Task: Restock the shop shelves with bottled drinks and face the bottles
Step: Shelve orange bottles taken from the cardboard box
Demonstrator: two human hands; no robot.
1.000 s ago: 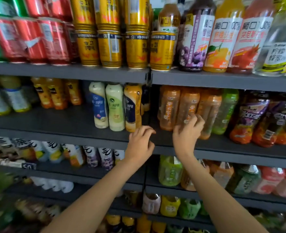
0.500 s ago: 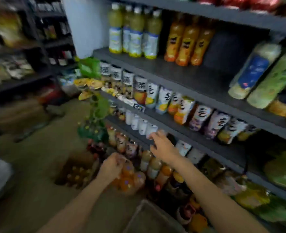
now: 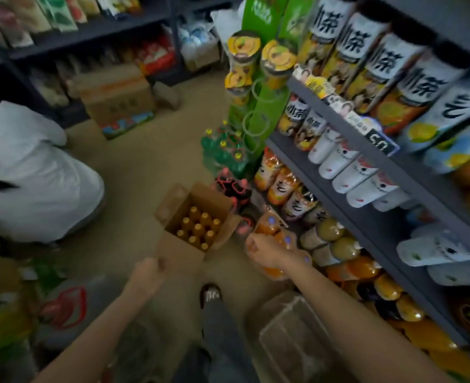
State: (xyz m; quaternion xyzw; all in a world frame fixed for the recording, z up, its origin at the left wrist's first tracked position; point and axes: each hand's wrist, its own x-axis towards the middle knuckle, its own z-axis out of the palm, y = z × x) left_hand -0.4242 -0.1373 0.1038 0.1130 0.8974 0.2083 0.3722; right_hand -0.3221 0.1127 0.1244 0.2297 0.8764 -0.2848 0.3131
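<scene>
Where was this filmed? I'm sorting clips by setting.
Most likely a small grocery or convenience shop. Dark grey metal shelves are packed with labelled drink bottles, a black price tag is clipped to a shelf edge, and an open brown cardboard box of orange-capped bottles stands on the floor.

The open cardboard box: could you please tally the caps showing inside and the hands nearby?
Orange caps in the cardboard box: 9
Hands: 2, left hand, and right hand gripping a bottle pack
Total: 11

- Ten orange-capped bottles point(image 3: 198, 229) in my open cardboard box point(image 3: 182, 251).
- Two boxes on the floor, counting the far carton point(image 3: 118, 99).
- My two hands.
</scene>
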